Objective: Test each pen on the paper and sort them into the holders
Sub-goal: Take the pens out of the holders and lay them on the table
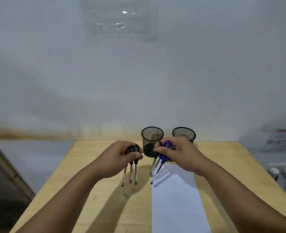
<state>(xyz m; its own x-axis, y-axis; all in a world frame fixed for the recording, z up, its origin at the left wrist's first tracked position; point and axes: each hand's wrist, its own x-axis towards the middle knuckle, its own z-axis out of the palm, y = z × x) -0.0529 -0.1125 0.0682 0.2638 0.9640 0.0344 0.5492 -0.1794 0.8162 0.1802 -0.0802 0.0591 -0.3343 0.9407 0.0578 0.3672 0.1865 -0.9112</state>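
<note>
**Inspector:** Forearms come in from the bottom edge, both raised over the wooden table [81, 165]. White paper [177, 199] lies flat on the table's right half, running under the right forearm to the near edge.

**Clerk:** Left hand?

**Inspector:** Left hand [120, 155] has its fingers and thumb curled round three black pens [131, 172]. Caps sit in the fist; the barrels hang down toward the table, side by side, tips clear of the wood as far as I can judge.

**Clerk:** Right hand?

**Inspector:** Right hand [177, 153] grips a bunch of blue pens [159, 163], thumb pressed across them. They fan down and left, tips above the paper's far left corner. Motion blur prevents an exact count; one barrel looks darker than the rest.

**Clerk:** Holders?

**Inspector:** Two black mesh holders stand upright at the table's far edge, against the wall. Left holder [151, 138] sits between the two hands; no pens show in it. Right holder [184, 133] is partly hidden behind the right hand; its contents I cannot tell.
</note>
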